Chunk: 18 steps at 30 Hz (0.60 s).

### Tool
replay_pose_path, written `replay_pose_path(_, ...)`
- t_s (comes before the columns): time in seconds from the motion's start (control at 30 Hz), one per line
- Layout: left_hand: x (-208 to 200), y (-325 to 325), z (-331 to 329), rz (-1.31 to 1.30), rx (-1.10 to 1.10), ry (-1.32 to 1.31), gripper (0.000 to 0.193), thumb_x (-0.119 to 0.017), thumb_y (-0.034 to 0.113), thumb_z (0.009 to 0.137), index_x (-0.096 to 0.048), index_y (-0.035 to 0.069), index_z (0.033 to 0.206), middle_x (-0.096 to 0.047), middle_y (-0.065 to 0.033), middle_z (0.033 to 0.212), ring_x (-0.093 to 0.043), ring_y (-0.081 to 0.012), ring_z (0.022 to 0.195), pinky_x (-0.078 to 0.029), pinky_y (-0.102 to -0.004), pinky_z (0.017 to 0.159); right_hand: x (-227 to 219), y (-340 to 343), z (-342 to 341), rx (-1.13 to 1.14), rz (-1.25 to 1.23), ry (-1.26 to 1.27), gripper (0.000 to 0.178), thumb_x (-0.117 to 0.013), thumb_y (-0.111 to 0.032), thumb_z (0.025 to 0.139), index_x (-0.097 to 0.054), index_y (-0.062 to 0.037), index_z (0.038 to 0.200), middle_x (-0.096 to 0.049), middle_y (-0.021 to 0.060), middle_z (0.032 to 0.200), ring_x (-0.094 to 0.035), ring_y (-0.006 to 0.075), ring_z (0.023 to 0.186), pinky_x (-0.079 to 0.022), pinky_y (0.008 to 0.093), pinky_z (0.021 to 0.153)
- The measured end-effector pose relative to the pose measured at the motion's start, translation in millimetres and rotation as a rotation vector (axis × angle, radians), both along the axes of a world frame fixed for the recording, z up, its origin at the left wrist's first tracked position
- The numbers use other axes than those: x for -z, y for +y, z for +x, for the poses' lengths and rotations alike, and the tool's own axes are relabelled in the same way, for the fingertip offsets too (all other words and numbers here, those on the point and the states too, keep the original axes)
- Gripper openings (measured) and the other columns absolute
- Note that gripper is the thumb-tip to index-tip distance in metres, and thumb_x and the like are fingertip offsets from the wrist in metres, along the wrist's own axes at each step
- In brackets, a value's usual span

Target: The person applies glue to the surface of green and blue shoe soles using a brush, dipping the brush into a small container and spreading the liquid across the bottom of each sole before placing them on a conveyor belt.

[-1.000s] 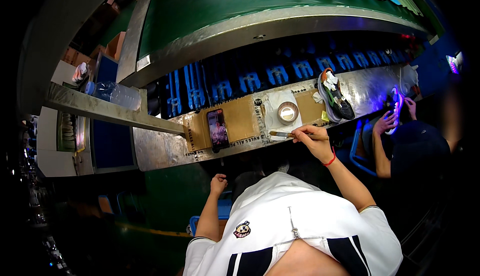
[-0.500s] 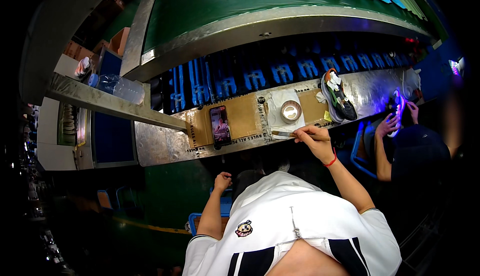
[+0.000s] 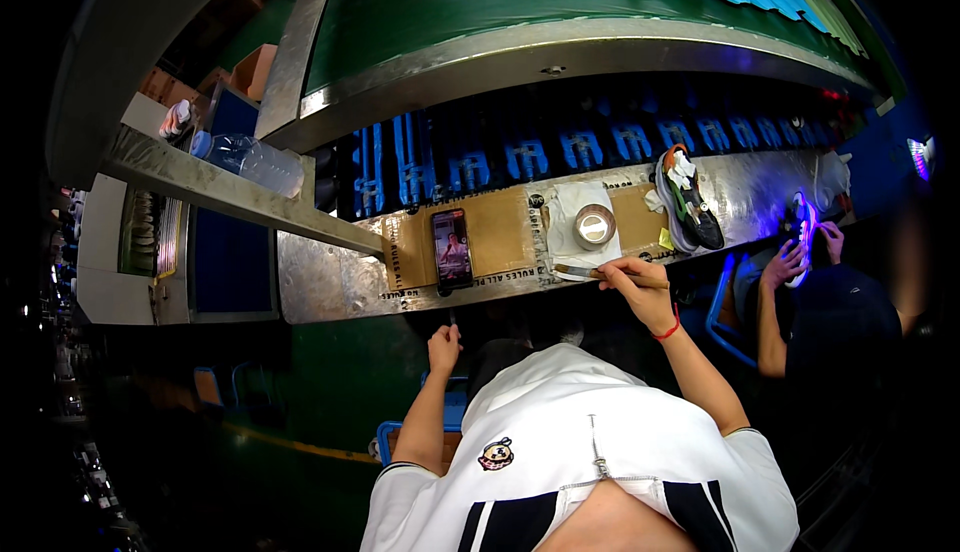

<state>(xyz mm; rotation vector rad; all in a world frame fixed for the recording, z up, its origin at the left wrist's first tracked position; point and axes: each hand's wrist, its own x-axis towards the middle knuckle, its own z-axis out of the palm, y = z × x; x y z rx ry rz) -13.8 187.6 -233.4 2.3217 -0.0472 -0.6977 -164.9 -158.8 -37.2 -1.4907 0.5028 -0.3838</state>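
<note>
My right hand point(image 3: 643, 295) grips a brush point(image 3: 590, 273) by its wooden handle, the tip end pointing left over the front of a white sheet point(image 3: 567, 202). On that sheet sits a small round tub point(image 3: 595, 226) with pale contents, just beyond the brush. My left hand point(image 3: 444, 350) hangs in front of the bench edge with its fingers curled; a small thin thing seems to stick up from it, too dark to name. A phone point(image 3: 452, 250) lies on cardboard beyond this hand. Right of the tub stands a multicoloured sneaker point(image 3: 688, 204) with white paper stuffed inside.
Flattened cardboard point(image 3: 500, 232) covers part of the narrow metal bench point(image 3: 325, 277). Behind runs a row of blue supports point(image 3: 525, 157) below a green conveyor point(image 3: 470, 12). A plastic bottle point(image 3: 250, 162) lies by the metal post at left. At right, a co-worker's hands point(image 3: 783, 265) hold a purple-lit shoe point(image 3: 801, 237).
My left hand has risen slightly toward the bench edge. My right hand stays on the brush near the sheet, almost unmoved. The whole view has shifted a little.
</note>
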Motion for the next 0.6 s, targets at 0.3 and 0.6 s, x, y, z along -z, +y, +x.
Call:
replay_pose_path(0.3, -30, -45, 100, 0.024, 0.147, -0.574, 0.034, -0.045, 0.032, 0.095, -0.056, 0.006, 0.113, -0.049, -0.0212, 0.103, -0.047, -0.0402, 0.099, -0.039, -0.0463, 0.085, 0, 2, 0, 0.016, -0.077, 0.049, 0.013, -0.06, -0.007, 0.088, -0.067, 0.0041, 0.09, -0.068, 0.0067, 0.074, -0.064, 0.009, 0.068, -0.048, 0.018, 0.061)
replay_pose_path(0.6, -36, -98, 154, 0.165, 0.376, -0.582, 0.044, -0.04, 0.038, 0.095, -0.05, 0.016, 0.131, -0.039, -0.0133, 0.099, -0.036, -0.0314, 0.101, -0.029, -0.0434, 0.094, -4, 2, -1, 0.059, -0.088, 0.062, 0.012, -0.061, -0.006, 0.088, -0.067, 0.0039, 0.09, -0.068, 0.0067, 0.075, -0.064, 0.0086, 0.069, -0.048, 0.018, 0.061)
